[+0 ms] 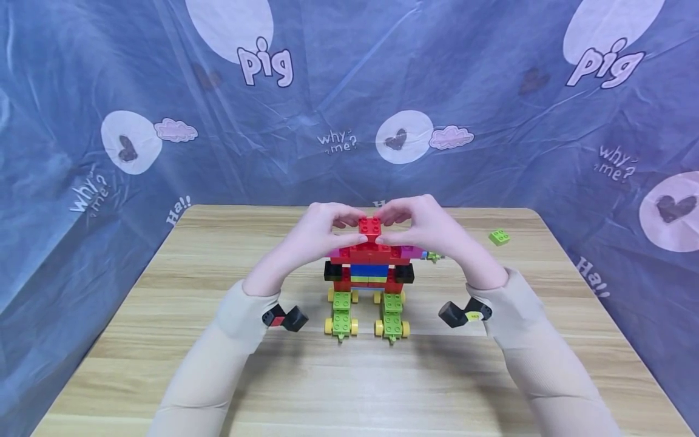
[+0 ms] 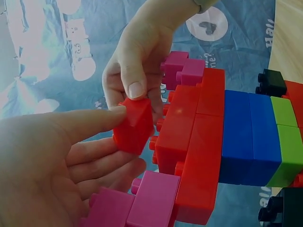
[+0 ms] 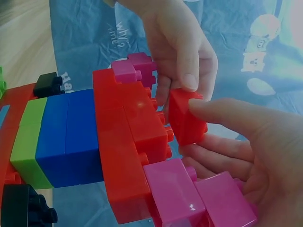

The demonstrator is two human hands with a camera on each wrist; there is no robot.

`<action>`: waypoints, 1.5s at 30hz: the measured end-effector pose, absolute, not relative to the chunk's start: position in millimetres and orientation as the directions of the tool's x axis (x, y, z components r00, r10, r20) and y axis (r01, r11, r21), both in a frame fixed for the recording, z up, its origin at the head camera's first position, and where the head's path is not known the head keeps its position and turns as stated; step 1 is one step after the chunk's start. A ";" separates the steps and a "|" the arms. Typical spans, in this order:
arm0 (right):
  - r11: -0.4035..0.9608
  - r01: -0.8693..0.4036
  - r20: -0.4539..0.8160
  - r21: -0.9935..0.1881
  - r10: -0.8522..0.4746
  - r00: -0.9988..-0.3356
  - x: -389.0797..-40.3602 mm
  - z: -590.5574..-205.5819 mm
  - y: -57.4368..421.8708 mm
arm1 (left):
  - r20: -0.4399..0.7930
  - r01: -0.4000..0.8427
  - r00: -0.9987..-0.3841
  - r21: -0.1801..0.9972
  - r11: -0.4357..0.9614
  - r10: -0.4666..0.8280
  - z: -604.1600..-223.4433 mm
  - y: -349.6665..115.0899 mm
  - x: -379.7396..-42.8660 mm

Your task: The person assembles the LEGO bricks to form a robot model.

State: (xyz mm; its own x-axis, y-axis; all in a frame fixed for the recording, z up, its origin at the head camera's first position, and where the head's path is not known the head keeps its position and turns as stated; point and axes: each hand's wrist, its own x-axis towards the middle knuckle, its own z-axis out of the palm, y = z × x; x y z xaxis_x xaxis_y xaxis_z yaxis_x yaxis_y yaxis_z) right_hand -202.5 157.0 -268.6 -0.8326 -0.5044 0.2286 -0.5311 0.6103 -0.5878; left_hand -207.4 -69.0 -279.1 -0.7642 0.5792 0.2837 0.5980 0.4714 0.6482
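Note:
A red toy brick (image 1: 369, 227) is pinched between both hands at the top of a block figure. In the head view my left hand (image 1: 322, 230) holds it from the left, and my right hand (image 1: 417, 226) from the right. The left wrist view shows my thumbs on the brick (image 2: 134, 125), with a narrow gap between it and the studs of the red bricks (image 2: 177, 123) beneath. The figure has pink bricks (image 3: 175, 187) at its sides, a blue and lime middle (image 1: 369, 271), black bricks (image 1: 404, 273) and green wheeled feet (image 1: 392, 326).
A loose green brick (image 1: 499, 237) lies at the table's back right. Another small green piece (image 1: 434, 256) shows partly behind my right forearm. The wooden table (image 1: 175, 273) ends at a hanging blue printed cloth (image 1: 327, 176).

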 end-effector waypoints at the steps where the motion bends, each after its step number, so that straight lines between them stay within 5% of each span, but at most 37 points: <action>1: 0.615 -0.535 0.224 -0.579 -0.511 -0.830 -202.5 -268.0 156.6 | 0.280 0.601 -0.763 0.639 0.480 0.583 -279.1 -69.0 -207.9; 45: 0.632 -0.563 0.170 -0.533 -0.572 -0.803 -204.5 -267.0 159.3 | 0.146 0.561 -0.772 0.615 0.554 0.619 -274.3 -68.8 -211.1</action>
State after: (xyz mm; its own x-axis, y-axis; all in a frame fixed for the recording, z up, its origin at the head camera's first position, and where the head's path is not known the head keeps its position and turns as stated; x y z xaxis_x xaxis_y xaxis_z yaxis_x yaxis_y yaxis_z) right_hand -204.5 159.3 -267.0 -0.8028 -0.5716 0.1697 -0.5626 0.6321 -0.5328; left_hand -211.1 -68.8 -274.3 -0.7715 0.6191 0.1464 0.5613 0.5541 0.6147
